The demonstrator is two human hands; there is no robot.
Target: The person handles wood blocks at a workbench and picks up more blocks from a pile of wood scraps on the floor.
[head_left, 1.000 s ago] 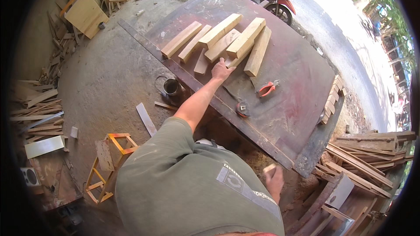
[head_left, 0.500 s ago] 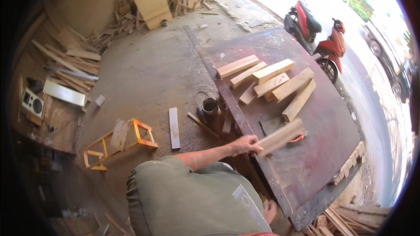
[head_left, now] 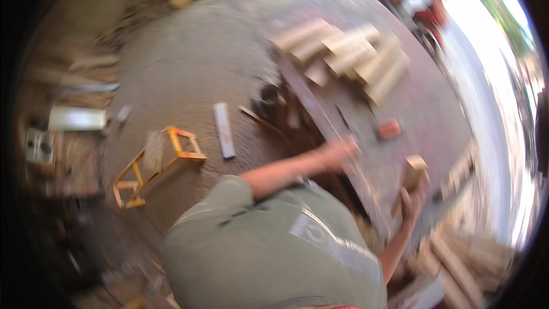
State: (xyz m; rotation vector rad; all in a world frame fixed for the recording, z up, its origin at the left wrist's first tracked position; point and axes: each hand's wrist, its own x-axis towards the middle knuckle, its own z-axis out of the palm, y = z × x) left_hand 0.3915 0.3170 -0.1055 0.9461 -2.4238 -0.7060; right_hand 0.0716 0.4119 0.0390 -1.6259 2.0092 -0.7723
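Observation:
My right hand (head_left: 413, 199) is closed round a wooden block (head_left: 416, 166), which it holds tilted above the right near part of the dark red table (head_left: 434, 100). Motion smears my left hand (head_left: 340, 153), out over the table's left edge; its fingers cannot be made out. Just beyond it lies a thin dark tool (head_left: 342, 115), too blurred to name. Red-handled pliers (head_left: 389, 128) rest on the tabletop to its right. Farther up, several wooden blocks (head_left: 349, 51) lie in a loose group.
A dark metal can (head_left: 270, 96) stands on the floor left of the table, near a pale board (head_left: 224, 130). An orange wooden frame (head_left: 183, 144) is farther left. Timber lengths (head_left: 457, 269) are piled at the lower right. A red motorbike (head_left: 432, 17) stands beyond the table.
The wooden block has passed from my left hand to my right hand, which has risen from beside the table's near edge. The whole view has shifted and blurred.

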